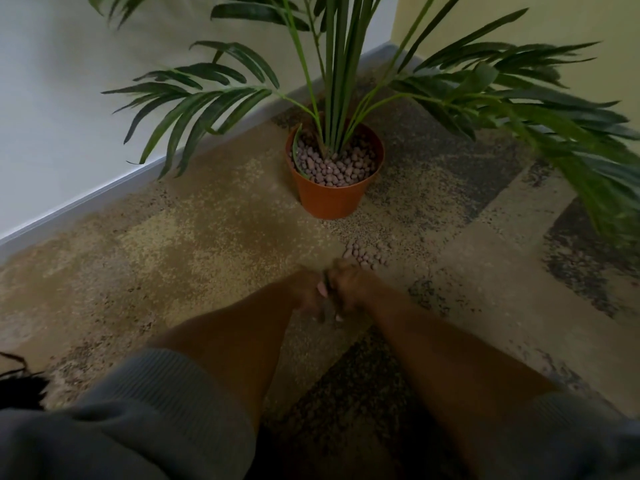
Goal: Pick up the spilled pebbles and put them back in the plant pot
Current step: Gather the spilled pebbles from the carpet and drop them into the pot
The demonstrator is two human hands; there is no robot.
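Observation:
An orange plant pot (329,199) stands on the carpet near the room's corner, filled with brownish pebbles around a green palm. A small heap of spilled pebbles (362,253) lies on the carpet in front of the pot. My left hand (306,289) and my right hand (348,289) are pressed together just below that heap, fingers curled. Both are blurred, and I cannot tell whether they hold pebbles.
Long palm fronds (519,95) spread out wide to the left and right above the floor. White walls and a skirting board (104,188) run behind the pot. Patterned brown and grey carpet (194,237) surrounds it.

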